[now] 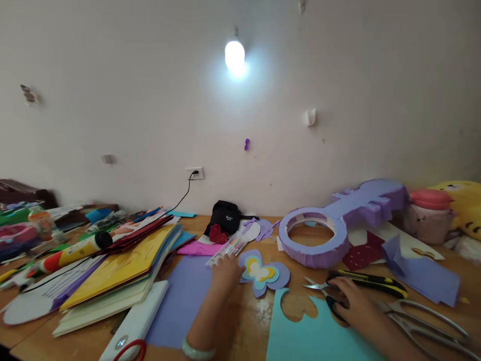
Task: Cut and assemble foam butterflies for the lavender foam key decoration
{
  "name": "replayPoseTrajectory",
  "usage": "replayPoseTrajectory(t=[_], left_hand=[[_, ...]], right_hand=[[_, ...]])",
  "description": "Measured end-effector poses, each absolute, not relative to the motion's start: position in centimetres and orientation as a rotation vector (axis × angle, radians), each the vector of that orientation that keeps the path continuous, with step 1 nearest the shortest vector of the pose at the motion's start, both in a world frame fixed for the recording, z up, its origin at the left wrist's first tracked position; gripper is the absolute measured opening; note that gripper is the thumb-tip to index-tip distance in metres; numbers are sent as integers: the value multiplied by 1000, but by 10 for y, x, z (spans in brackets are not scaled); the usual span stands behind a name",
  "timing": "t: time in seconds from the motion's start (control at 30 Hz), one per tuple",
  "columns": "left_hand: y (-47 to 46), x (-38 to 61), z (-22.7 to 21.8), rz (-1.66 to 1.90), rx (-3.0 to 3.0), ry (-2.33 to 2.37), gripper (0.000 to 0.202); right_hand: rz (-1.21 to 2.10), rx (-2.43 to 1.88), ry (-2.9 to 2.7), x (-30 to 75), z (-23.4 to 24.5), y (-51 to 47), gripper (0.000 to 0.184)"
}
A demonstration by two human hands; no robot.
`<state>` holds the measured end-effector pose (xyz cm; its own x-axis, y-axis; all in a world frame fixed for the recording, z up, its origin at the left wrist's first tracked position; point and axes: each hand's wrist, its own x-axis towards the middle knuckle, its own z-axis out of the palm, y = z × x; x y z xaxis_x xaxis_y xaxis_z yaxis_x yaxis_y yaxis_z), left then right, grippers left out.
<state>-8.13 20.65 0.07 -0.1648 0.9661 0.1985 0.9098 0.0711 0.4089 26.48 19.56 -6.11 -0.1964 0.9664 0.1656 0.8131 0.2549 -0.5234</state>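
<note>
My left hand (225, 273) reaches over the near end of a clear pack of colored pens (236, 244), its fingertips apart and lying against the pack. Just right of that hand lies a layered paper butterfly (259, 272) in purple, light blue, yellow and white. My right hand (351, 299) is closed around the black handles of small scissors (317, 286), whose blades are slightly parted and point left. Beneath the scissors handles is a turquoise sheet (300, 336) with a butterfly-shaped cutout. A black-and-yellow utility knife (370, 282) lies right behind my right hand.
Large metal scissors (424, 323) lie at right. A purple-covered key-shaped piece (313, 258) stands behind. Purple sheets (184, 296), stacked yellow paper (124, 265), a white device (141, 318) and red scissors handles (131, 347) crowd the left. A black pouch (224, 215) sits near the wall.
</note>
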Motion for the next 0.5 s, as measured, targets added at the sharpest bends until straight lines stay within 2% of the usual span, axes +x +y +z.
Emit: replayPoseTrajectory(t=[0.1, 0.17, 0.3, 0.5], left_hand=[[202, -77, 1, 539, 1981, 2281, 53], [199, -66, -1, 379, 2142, 2012, 61], [192, -47, -8, 122, 2250, 1505, 59], [177, -30, -9, -12, 2253, 1578, 65]], right_hand=[[353, -1693, -2094, 263, -55, 192, 44], [289, -1785, -2100, 261, -48, 187, 41], [214, -1882, -2121, 256, -31, 178, 35], [223, -1920, -2111, 257, -26, 174, 33]])
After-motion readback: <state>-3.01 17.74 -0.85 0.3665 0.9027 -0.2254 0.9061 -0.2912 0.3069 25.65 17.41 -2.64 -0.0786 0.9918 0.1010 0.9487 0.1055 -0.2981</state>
